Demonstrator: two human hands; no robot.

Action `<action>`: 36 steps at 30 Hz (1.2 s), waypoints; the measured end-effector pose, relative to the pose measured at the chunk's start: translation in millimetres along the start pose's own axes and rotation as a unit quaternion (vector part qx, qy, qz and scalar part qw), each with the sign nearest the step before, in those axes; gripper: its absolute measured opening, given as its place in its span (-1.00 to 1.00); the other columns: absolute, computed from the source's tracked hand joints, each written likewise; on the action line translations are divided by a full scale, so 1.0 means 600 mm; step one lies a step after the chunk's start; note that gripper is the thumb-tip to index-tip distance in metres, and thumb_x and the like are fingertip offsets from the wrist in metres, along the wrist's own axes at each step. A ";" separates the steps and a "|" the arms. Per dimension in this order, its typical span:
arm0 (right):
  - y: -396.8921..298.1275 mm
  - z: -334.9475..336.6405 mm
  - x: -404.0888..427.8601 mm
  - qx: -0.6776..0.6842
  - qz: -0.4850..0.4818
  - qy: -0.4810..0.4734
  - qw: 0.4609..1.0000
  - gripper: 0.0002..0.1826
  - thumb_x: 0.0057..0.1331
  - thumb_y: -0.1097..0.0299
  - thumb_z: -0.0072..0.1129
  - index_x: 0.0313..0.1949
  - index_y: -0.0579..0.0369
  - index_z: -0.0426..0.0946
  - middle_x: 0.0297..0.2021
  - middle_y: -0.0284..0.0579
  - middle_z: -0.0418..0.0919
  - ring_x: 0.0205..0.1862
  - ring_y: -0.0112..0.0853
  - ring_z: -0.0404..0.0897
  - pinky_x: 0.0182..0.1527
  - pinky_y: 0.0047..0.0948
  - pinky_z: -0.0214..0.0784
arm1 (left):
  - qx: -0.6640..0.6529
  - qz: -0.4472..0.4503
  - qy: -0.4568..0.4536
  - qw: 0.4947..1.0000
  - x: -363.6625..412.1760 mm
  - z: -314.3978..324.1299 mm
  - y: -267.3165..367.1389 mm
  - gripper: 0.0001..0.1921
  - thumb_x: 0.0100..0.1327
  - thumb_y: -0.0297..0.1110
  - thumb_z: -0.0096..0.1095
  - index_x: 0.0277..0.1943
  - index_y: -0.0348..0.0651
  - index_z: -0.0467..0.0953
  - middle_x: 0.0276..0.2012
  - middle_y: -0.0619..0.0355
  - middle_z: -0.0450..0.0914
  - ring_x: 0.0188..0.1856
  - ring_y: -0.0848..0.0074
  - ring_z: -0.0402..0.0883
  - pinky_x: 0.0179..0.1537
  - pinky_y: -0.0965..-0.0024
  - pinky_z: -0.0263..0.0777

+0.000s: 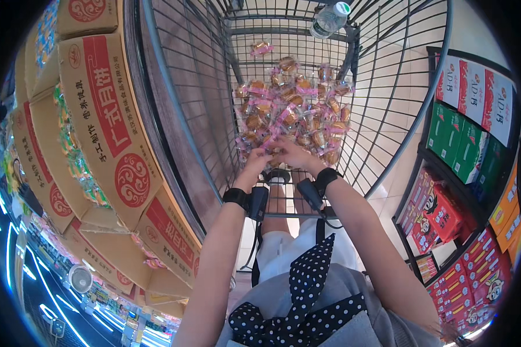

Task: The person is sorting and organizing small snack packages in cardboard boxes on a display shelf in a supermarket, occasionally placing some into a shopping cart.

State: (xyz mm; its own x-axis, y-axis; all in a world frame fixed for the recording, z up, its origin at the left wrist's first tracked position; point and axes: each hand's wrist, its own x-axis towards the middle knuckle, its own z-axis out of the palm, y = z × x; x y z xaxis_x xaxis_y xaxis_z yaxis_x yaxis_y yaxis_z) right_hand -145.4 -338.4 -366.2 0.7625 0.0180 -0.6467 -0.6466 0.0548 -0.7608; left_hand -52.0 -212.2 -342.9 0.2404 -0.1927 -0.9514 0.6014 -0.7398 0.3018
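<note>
Both hands reach into a metal wire shopping cart (pixel 375 149) at the near edge of a pile of mooncakes in clear and pink wrappers (pixel 293 97). My left hand (pixel 257 161) is at the pile's lower left, its fingers close to a wrapped piece. Just right of it, my right hand (pixel 293 152) has its fingers bent over a wrapped mooncake. The fingertips of both hands nearly meet, and whether either one grips a piece cannot be told. One wrapped mooncake (pixel 261 48) lies apart at the pile's far side. Each wrist wears a black band with a small device.
A plastic water bottle (pixel 330 20) lies at the cart's far end. Printed cardboard cartons (pixel 108 117) holding wrapped goods are stacked on the left. On the right, a black rack (pixel 417 167) bears green boxes (pixel 456 141), a red package (pixel 445 212) and red cartons (pixel 469 275).
</note>
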 end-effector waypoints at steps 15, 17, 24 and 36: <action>-0.029 0.028 -0.043 0.019 0.009 0.086 0.996 -0.59 0.00 0.31 0.14 -0.16 0.22 0.35 -0.40 -0.07 0.47 -0.36 -0.40 0.46 -0.31 -0.48 0.31 | -0.139 0.019 -0.046 0.989 -0.068 0.010 -0.017 -0.75 0.09 -0.27 0.05 -0.20 -0.19 0.32 -0.34 0.23 0.40 -0.30 0.61 0.35 -0.28 0.55 0.20; -0.051 0.023 -0.066 0.036 -0.014 0.110 0.993 -0.61 0.01 0.29 0.14 -0.18 0.22 0.36 -0.45 -0.12 0.46 -0.41 -0.46 0.44 -0.35 -0.51 0.31 | -0.094 0.063 -0.060 0.992 -0.100 0.011 -0.010 -0.77 0.10 -0.27 0.03 -0.22 -0.19 0.34 -0.36 0.24 0.41 -0.33 0.63 0.38 -0.33 0.61 0.22; -0.154 0.017 -0.202 0.256 -0.057 0.079 0.962 -0.70 0.08 0.45 0.08 -0.20 0.12 0.24 -0.40 -0.31 0.35 -0.50 -0.61 0.34 -0.45 -0.65 0.26 | -0.151 0.083 -0.115 0.978 -0.263 0.023 -0.026 -0.74 0.13 -0.23 0.02 -0.19 -0.21 0.36 -0.31 0.17 0.47 -0.32 0.60 0.47 -0.32 0.60 0.30; -0.255 0.135 -0.388 0.107 -0.092 -0.084 0.986 -0.47 0.07 0.49 0.09 0.02 0.16 0.10 -0.34 -0.20 0.40 -0.26 -0.55 0.40 -0.10 -0.53 0.21 | -0.205 0.345 -0.051 0.914 -0.458 -0.017 -0.139 -0.60 0.06 -0.43 0.13 -0.02 -0.31 0.25 -0.24 0.13 0.47 -0.23 0.59 0.45 -0.23 0.57 0.33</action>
State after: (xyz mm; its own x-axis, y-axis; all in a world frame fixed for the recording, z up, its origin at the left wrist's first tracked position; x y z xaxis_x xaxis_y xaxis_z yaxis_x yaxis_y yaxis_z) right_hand -222.3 -270.0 -95.2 0.8715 0.1517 -0.4664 -0.4904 0.2826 -0.8244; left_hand -160.3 -90.8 -106.0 0.6110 -0.5965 -0.5204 0.5737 -0.1192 0.8103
